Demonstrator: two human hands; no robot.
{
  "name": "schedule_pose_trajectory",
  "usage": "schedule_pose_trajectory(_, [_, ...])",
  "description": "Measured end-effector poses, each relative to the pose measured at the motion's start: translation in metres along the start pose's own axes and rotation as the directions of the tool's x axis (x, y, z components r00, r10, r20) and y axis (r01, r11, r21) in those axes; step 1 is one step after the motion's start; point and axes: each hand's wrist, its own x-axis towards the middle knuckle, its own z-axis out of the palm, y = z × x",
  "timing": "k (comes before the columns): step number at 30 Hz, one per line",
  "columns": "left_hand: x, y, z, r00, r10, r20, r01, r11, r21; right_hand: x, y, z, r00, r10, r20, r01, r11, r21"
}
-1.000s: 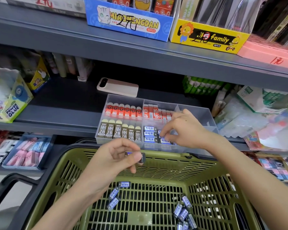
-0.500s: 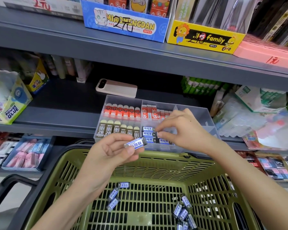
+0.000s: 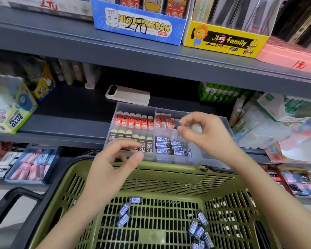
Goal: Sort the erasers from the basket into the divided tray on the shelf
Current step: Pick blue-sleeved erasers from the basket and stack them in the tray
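A clear divided tray stands at the shelf's front edge. It holds rows of red erasers, brown 2B erasers and blue-sleeved erasers. Above the blue ones, my right hand pinches one blue-sleeved eraser between thumb and fingertips, its dark end up. My left hand hovers in front of the 2B erasers with loosely curled fingers and holds nothing. Below both hands is the olive-green basket, with several loose blue erasers on its floor.
A beige phone-like device lies behind the tray. A Power Glue box stands at the left and plastic packets pile up at the right. The upper shelf edge overhangs the tray. A blue box of pink erasers sits lower left.
The blue eraser that my left hand held has passed to my right hand, which now lifts it above the tray. My left hand has let go and opened.
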Motion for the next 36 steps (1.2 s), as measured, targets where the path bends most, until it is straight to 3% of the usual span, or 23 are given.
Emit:
schedule_pose_trajectory(2, [0.002,0.000,-0.003,0.997,0.063,-0.050,-0.058,0.994,0.092,0.013,0.011,-0.006,0.995,-0.040,0.087,0.071,0.916,-0.395])
schedule_pose_trajectory(4, [0.004,-0.001,-0.003,0.992,0.113,-0.061,-0.102,0.983,0.155,0.020,0.019,0.002,0.968,-0.036,0.247,0.197,0.716,-0.669])
schedule_pose_trajectory(6, [0.004,-0.002,-0.003,0.987,0.147,-0.057,-0.131,0.966,0.222,0.026,0.023,0.013,0.939,-0.050,0.341,0.304,0.586,-0.751])
schedule_pose_trajectory(11, [0.005,-0.005,-0.003,0.983,0.177,-0.042,-0.155,0.935,0.318,0.028,0.034,0.024,0.898,-0.106,0.428,0.424,0.471,-0.774])
schedule_pose_trajectory(16, [0.005,-0.007,-0.003,0.983,0.181,-0.034,-0.159,0.928,0.336,0.022,0.041,0.024,0.900,-0.108,0.422,0.415,0.510,-0.754])
schedule_pose_trajectory(19, [0.005,-0.007,-0.004,0.982,0.185,-0.030,-0.163,0.924,0.346,0.012,0.034,0.018,0.926,-0.169,0.338,0.372,0.569,-0.733])
schedule_pose_trajectory(21, [0.006,-0.007,-0.005,0.980,0.199,-0.026,-0.178,0.921,0.347,-0.004,0.024,0.012,0.943,-0.269,0.196,0.330,0.676,-0.659])
schedule_pose_trajectory(24, [0.007,-0.008,-0.005,0.973,0.230,-0.033,-0.206,0.918,0.338,-0.046,0.015,0.006,0.947,-0.321,-0.013,0.292,0.876,-0.383])
schedule_pose_trajectory(26, [0.006,-0.009,-0.003,0.967,0.250,-0.043,-0.221,0.913,0.343,-0.081,0.017,0.012,0.977,-0.211,0.025,0.212,0.966,-0.148])
schedule_pose_trajectory(28, [0.002,-0.011,0.001,0.968,0.247,-0.050,-0.217,0.917,0.334,-0.115,0.031,0.025,0.979,-0.027,0.203,0.046,0.995,-0.088])
schedule_pose_trajectory(29, [-0.001,-0.012,0.004,0.968,0.248,-0.045,-0.220,0.920,0.325,-0.129,0.044,0.033,0.940,0.107,0.323,-0.050,0.982,-0.180])
schedule_pose_trajectory(31, [-0.010,-0.015,0.010,0.968,0.251,-0.010,-0.235,0.919,0.317,-0.154,0.078,0.051,0.775,0.430,0.463,-0.189,0.857,-0.479])
schedule_pose_trajectory(33, [-0.023,-0.020,0.015,0.975,0.221,0.033,-0.220,0.925,0.310,-0.175,0.110,0.066,0.619,0.662,0.423,-0.293,0.694,-0.657])
schedule_pose_trajectory(36, [-0.045,-0.026,0.019,0.983,0.156,0.095,-0.178,0.937,0.300,-0.190,0.132,0.090,0.586,0.753,0.299,-0.360,0.572,-0.737])
